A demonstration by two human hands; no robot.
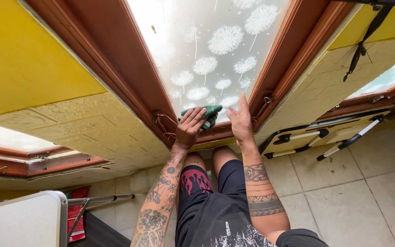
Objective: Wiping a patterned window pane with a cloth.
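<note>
Green cloth [209, 116] pressed under left hand [189, 126] at frosted pane [216, 50] bottom edge; right hand [240, 120] flat, fingers together, empty. Upper glass apparently still unwiped.

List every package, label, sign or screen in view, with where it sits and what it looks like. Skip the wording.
Red package: low at the left, on the floor behind a folding table's metal leg; flat, upright, rectangular, red with pale print too small to make out.
No signs or screens show. The left hand presses a green cloth on the frosted window pane, which carries white dandelion decoration, not a label; the right hand rests flat on the glass beside it.
</note>
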